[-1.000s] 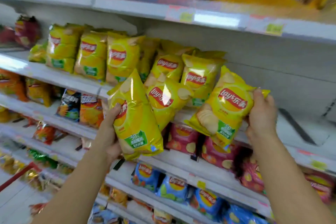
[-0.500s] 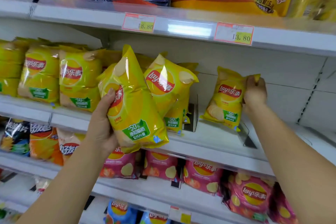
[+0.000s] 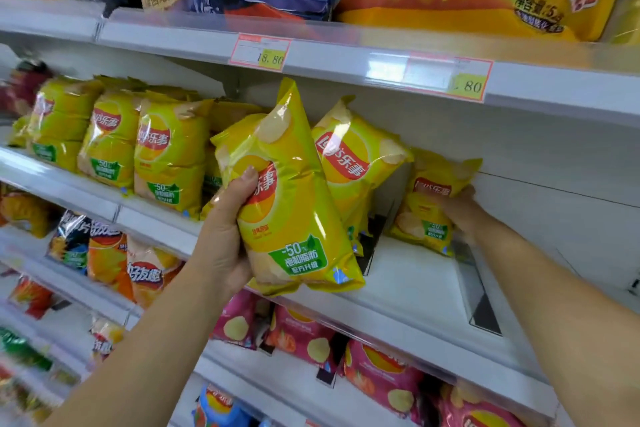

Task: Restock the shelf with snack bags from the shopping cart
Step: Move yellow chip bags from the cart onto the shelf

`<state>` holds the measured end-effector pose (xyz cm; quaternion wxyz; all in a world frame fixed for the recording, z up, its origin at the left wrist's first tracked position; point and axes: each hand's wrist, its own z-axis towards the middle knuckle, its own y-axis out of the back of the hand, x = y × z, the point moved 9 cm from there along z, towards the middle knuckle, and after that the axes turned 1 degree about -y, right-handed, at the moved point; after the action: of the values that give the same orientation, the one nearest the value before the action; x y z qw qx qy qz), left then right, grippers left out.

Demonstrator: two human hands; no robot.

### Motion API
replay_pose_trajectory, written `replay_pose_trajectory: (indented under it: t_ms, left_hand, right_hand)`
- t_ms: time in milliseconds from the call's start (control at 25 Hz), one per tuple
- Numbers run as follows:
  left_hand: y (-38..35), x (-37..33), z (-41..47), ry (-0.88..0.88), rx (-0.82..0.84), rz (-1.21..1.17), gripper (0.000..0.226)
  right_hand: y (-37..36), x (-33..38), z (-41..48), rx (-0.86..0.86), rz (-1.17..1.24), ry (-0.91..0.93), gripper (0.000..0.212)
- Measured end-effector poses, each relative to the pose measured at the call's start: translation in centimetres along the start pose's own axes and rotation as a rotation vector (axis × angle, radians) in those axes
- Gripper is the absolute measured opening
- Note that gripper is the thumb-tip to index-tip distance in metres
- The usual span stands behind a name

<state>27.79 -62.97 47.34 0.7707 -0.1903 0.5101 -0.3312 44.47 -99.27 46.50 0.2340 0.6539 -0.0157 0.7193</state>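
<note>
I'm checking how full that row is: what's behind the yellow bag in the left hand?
Behind the held bag stands another yellow bag on the shelf. The held bag covers its lower left, and anything further back is hidden.

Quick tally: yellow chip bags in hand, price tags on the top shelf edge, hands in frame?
Yellow bags in hand: 2, left-hand bag, right-hand bag
Price tags on top edge: 2
Hands: 2, left hand, right hand
Total: 6
</note>
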Motion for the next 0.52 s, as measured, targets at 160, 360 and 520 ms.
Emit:
replay_pose_trajectory:
  t_ms: [160, 360, 520]
  left_hand:
    - [-1.3, 0.9, -1.2, -0.010, -0.011, 0.008, 0.066]
    - [-2.3, 3.6, -2.4, 0.099, -0.004, 0.003, 0.074]
    - [-5.5, 5.9, -2.3, 0.112, 0.013, -0.032, 0.039]
  right_hand:
    - [-0.2, -1.6, 3.5, 0.056, -0.179, 0.112, 0.117]
    - [1.9, 1.2, -1.5, -0.168, -0.430, 0.014, 0.111]
    - [3.3, 6.9, -8.1, -0.090, -0.160, 0.265, 0.023]
